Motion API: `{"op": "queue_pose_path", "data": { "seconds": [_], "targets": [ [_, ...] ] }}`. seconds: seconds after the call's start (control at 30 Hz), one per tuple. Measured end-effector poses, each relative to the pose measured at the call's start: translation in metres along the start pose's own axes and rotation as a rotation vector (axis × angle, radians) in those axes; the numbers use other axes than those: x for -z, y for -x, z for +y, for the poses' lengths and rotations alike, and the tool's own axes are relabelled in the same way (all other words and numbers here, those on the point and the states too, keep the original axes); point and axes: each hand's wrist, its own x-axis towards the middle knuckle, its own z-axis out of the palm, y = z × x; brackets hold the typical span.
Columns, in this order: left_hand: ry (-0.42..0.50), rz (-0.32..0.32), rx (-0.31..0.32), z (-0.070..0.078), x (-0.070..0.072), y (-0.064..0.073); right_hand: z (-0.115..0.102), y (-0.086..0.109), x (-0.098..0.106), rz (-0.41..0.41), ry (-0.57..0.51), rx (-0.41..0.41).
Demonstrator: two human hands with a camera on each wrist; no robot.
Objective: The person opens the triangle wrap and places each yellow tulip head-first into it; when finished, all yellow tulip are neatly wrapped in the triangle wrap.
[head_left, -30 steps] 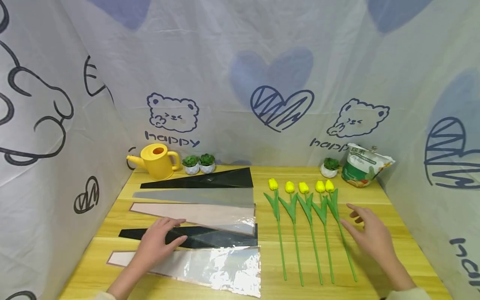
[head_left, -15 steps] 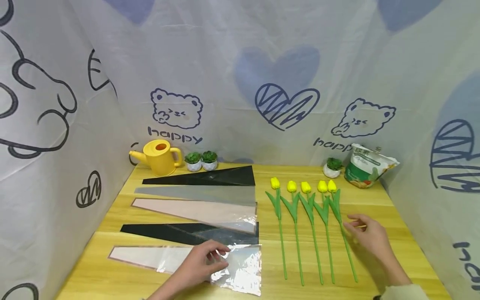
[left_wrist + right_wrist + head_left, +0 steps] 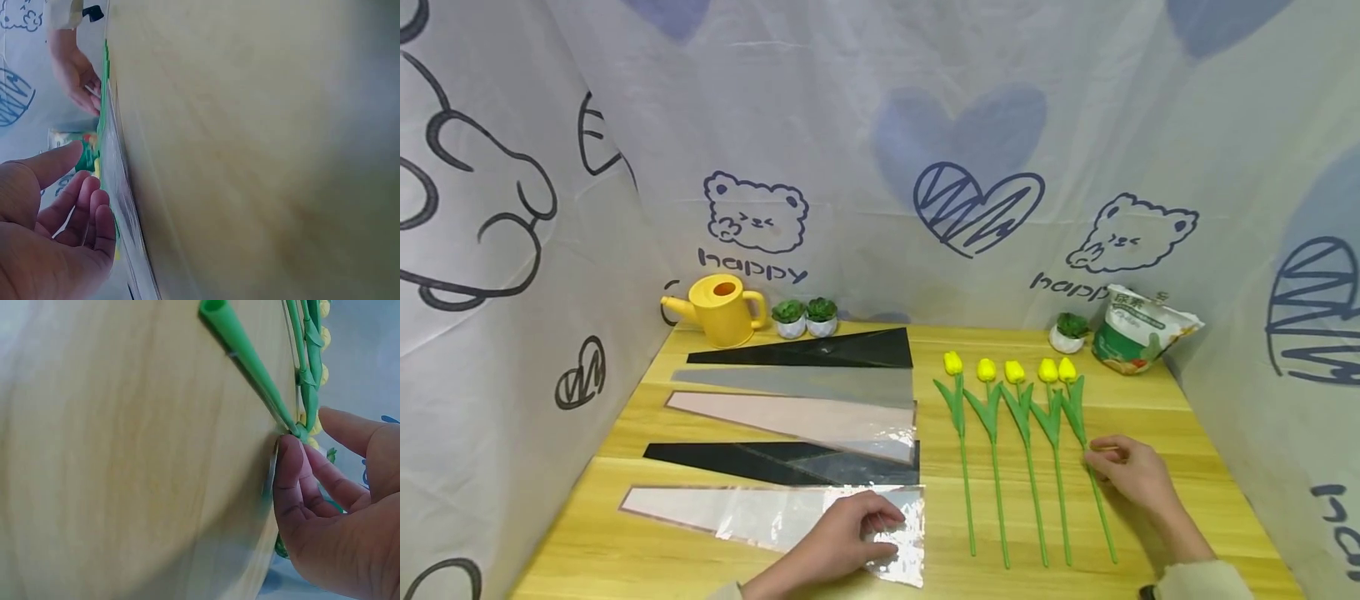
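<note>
My left hand (image 3: 847, 537) hovers at the right end of the lowest clear, pale wrapping sleeve (image 3: 737, 510), its thumb and fingers apart with nothing between them. In the left wrist view that hand (image 3: 56, 225) has loosely bent fingers. My right hand (image 3: 1135, 471) is beside the stem of the rightmost yellow tulip (image 3: 1072, 408), just below its leaf. The right wrist view has the green stem (image 3: 250, 362) close by the fingertips (image 3: 289, 453), while the thumb stands apart; whether they touch cannot be told. Several more yellow tulips (image 3: 1017, 408) lie side by side to its left.
Other tapered sleeves lie above: a black one (image 3: 760, 461), a pinkish one (image 3: 805, 417), a grey one (image 3: 797, 383) and another black one (image 3: 835, 348). Along the back stand a yellow watering can (image 3: 724, 315), small potted succulents (image 3: 806, 318) and a green-white bag (image 3: 1138, 329).
My left hand has moved right along the lowest sleeve, from its left part to its right end. My right hand has come down and left, closer to the rightmost tulip's stem.
</note>
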Motion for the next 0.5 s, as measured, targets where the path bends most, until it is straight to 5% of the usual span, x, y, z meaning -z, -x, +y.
{"op": "queue_pose_path", "data": {
  "seconds": [0.5],
  "targets": [
    [0.013, -0.018, -0.053, -0.012, -0.007, -0.018, 0.004, -0.004, -0.003, -0.001, -0.051, -0.048]
  ]
}}
